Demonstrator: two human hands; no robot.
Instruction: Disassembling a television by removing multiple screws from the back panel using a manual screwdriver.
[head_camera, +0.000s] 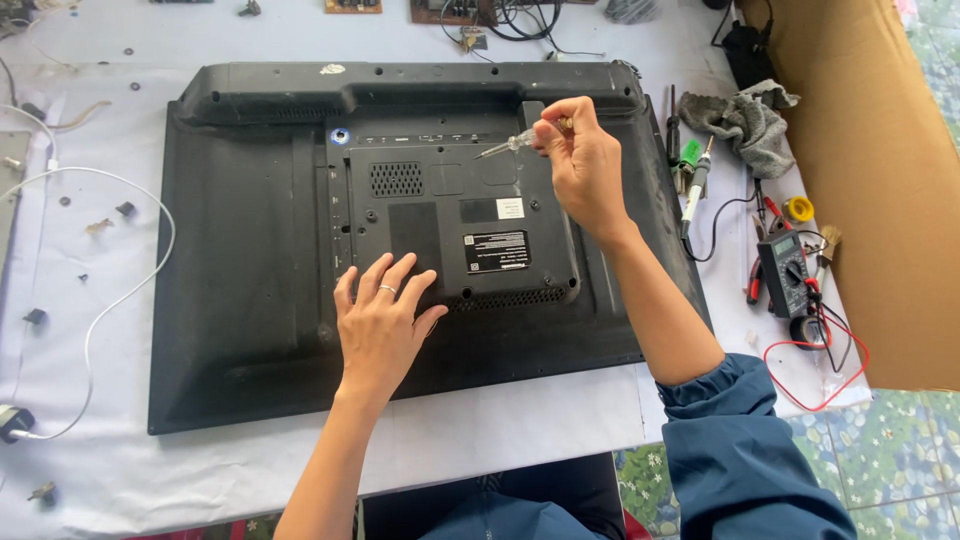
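A black TV (250, 250) lies face down on a white-covered table (500, 430), its back panel up. The left hand (383, 325) rests flat on the TV's back at about 6 o'clock of the raised rear housing (460, 225), fingers spread and touching the lower left edge of that housing; a ring shows on one finger. The right hand (585, 165) hovers at about 2 o'clock of the housing, pinching a clear-handled screwdriver (505, 145) between thumb and fingertips. The screwdriver lies nearly level, its tip pointing toward 9 o'clock and ending just above the housing's upper part; whether the tip touches the panel cannot be told.

At 3 o'clock of the TV, on the table, sit a grey rag (745, 120), a soldering iron (695, 190) with a green part, and a multimeter (785, 275) with red and black leads. A red wire (815, 375) loops at about 4 o'clock. A white cable (110, 300) curves along the table at 9 o'clock. A brown cardboard sheet (870, 150) stands at the far right edge. Small circuit boards and dark wires lie at 12 o'clock beyond the TV.
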